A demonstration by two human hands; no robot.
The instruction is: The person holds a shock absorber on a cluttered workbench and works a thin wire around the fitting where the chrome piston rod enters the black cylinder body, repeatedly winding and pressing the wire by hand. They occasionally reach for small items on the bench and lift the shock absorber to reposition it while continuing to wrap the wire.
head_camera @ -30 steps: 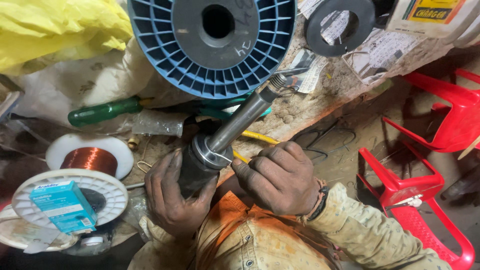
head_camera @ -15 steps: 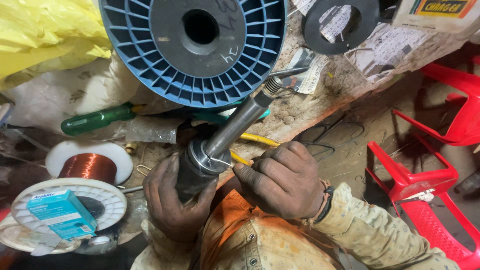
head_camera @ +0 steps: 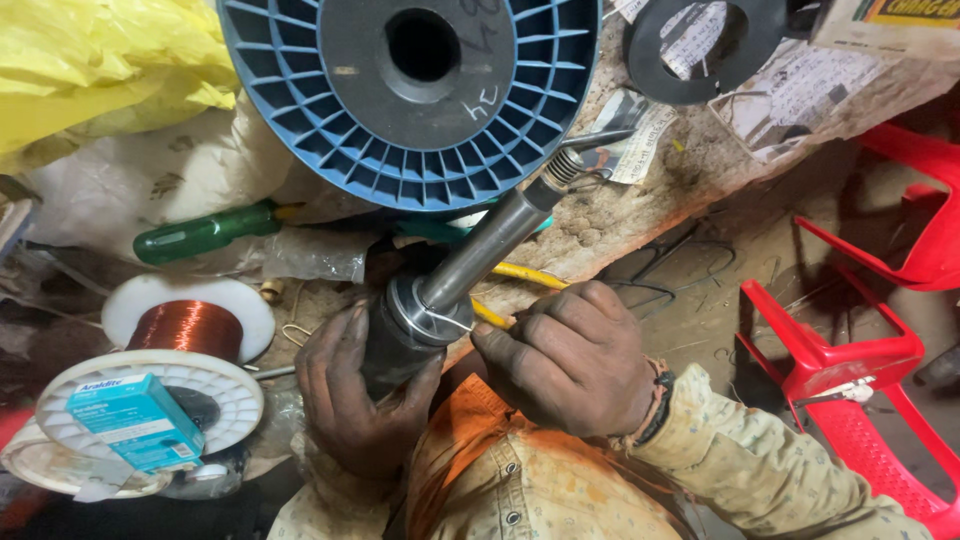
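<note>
The dark motor rotor is clasped around its body by the left hand, its steel shaft slanting up toward the blue spool. A thin wire at the rotor's collar is pinched by the right hand.

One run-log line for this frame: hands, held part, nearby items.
left hand: grips dark rotor body | right hand: pinches thin wire at steel shaft collar | nearby: blue spool, copper wire reel, green screwdriver
</note>
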